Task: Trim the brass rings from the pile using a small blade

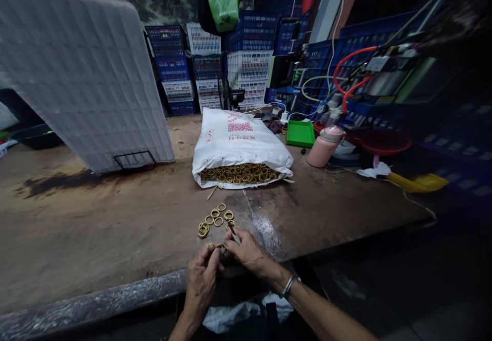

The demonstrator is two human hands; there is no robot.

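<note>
At the table's front edge, my left hand (202, 274) pinches a brass-coloured ring (219, 246) between thumb and fingers. Close against it, my right hand (246, 251) grips a small tool (234, 234) with a dark tip and a pale lower part; its exact kind is unclear. My right fingers also come up to the held ring, though whether they touch it is hard to see. Several loose brass rings (218, 221) lie just beyond my hands. Behind them, a white woven sack (242, 141) lies on its side, its mouth towards me, full of similar rings (238, 173).
A tall pale padded panel (88, 74) stands on the wooden table (115, 218) at left. To the right are a green tray (300, 134), a pink bottle (325, 147), a yellow scoop (418, 182) and a machine with red hoses (346, 95). Stacked crates (249, 64) fill the back.
</note>
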